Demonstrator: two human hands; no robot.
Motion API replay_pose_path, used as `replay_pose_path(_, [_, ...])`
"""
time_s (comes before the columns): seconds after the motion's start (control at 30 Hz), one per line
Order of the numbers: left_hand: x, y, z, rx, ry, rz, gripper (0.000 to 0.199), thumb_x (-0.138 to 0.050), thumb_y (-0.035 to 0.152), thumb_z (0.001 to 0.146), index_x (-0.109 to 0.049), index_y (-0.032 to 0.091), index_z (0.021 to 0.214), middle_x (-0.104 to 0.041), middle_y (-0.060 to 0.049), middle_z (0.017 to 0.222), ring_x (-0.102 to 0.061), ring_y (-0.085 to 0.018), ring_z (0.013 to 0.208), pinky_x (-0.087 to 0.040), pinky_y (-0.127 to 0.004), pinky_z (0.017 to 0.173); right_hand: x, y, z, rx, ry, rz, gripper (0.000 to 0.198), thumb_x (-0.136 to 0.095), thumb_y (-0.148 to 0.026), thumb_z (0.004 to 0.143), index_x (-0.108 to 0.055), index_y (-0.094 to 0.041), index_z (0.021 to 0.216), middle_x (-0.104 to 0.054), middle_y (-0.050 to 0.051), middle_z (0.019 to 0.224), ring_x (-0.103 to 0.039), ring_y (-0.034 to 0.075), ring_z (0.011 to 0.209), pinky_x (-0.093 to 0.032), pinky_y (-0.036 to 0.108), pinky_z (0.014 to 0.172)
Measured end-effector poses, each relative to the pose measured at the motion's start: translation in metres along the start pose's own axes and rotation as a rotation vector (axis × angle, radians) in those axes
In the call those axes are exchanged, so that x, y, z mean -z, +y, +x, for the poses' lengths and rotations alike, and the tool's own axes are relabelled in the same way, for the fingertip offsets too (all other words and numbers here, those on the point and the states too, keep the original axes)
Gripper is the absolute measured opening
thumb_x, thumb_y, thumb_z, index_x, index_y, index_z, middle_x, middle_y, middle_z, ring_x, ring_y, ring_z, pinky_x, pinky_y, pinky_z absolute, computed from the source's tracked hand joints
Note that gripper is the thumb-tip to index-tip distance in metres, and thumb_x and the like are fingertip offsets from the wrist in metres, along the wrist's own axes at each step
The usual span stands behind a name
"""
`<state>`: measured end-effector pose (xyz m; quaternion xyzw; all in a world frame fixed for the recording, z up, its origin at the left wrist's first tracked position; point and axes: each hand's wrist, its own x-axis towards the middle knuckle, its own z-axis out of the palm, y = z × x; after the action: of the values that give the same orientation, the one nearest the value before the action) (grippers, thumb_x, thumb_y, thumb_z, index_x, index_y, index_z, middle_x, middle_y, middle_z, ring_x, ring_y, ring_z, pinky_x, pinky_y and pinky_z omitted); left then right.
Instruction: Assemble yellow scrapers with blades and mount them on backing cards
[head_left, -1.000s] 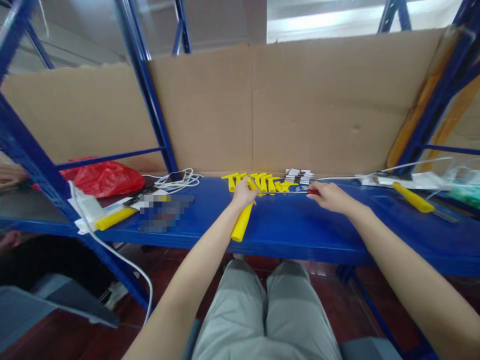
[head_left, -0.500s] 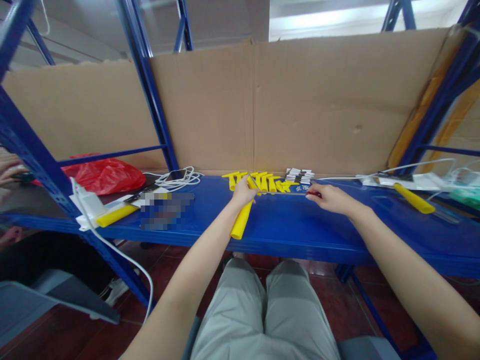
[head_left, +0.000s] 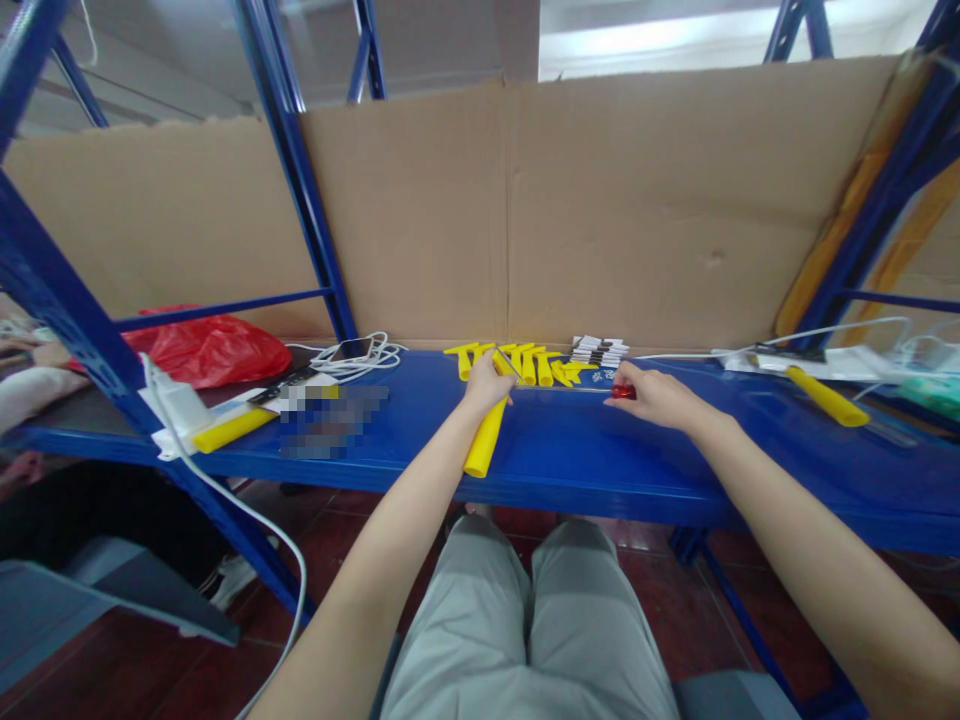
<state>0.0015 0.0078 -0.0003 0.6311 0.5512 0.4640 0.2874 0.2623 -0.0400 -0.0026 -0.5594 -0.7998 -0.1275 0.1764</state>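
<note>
The tube point(head_left: 484, 440) is gripped by the left hand point(head_left: 486, 385), its top hidden, overhanging the shelf point(head_left: 570, 460) edge. A red handle point(head_left: 622, 392), mostly covered, is pinched by the right hand point(head_left: 654, 396).

Bare forearms, no sleeves — left hand point(head_left: 486, 385), right hand point(head_left: 654, 396) ungloved — light grey trousers point(head_left: 525, 630).

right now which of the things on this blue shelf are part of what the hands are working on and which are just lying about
In hand:
left hand gripping a yellow handle
right hand holding a red-handled screwdriver
row of yellow parts just behind
small white pieces

Lying about:
red plastic bag
white cables
yellow tool on the right
yellow tool on the left
</note>
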Motion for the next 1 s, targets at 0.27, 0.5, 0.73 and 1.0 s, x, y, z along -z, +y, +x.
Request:
replay_pose_path(0.27, [0.0014, -0.0005, -0.0005, 0.011, 0.013, 0.013, 0.035, -0.061, 0.004, 0.072, -0.054, 0.014, 0.104, -0.065, -0.002, 0.075, -0.054, -0.009, 0.039, -0.044, -0.020, 0.043, 0.0022, 0.0040, -0.0009, 0.005, 0.010, 0.013, 0.016, -0.056, -0.035, 0.080, -0.045, -0.023, 0.078, -0.064, 0.003, 0.071, -0.058, 0.017, 0.060, -0.035, 0.026, 0.053])
replay_pose_path(0.5, [0.0016, 0.0012, -0.0030, 0.018, -0.011, -0.061, 0.035, -0.061, 0.002, 0.071, -0.054, 0.013, 0.103, -0.064, -0.001, 0.080, -0.050, -0.005, 0.036, -0.044, -0.019, 0.041, 0.0034, 0.0049, -0.0015, -0.040, 0.007, -0.014, 0.015, -0.055, -0.035, 0.080, -0.045, -0.023, 0.079, -0.064, 0.004, 0.071, -0.058, 0.018, 0.059, -0.034, 0.026, 0.052])
replay_pose_path(0.73, [0.0010, -0.0006, -0.0017, 0.004, -0.007, -0.061, 0.031, -0.062, 0.002, 0.071, -0.053, 0.014, 0.098, -0.063, 0.001, 0.075, -0.050, -0.006, 0.036, -0.044, -0.018, 0.041, 0.0037, 0.0030, -0.0013, -0.062, -0.007, -0.024, 0.014, -0.055, -0.035, 0.080, -0.046, -0.023, 0.080, -0.065, 0.004, 0.072, -0.059, 0.019, 0.061, -0.035, 0.027, 0.054])
replay_pose_path(1.0, [-0.0006, -0.0037, 0.0011, -0.029, -0.023, -0.077, 0.026, -0.060, 0.001, 0.072, -0.050, 0.015, 0.091, -0.058, 0.003, 0.068, -0.050, -0.006, 0.035, -0.043, -0.019, 0.038, 0.0004, 0.0061, -0.0005, -0.036, 0.023, -0.039, 0.013, -0.055, -0.034, 0.080, -0.047, -0.023, 0.080, -0.065, 0.004, 0.072, -0.058, 0.018, 0.060, -0.033, 0.026, 0.053])
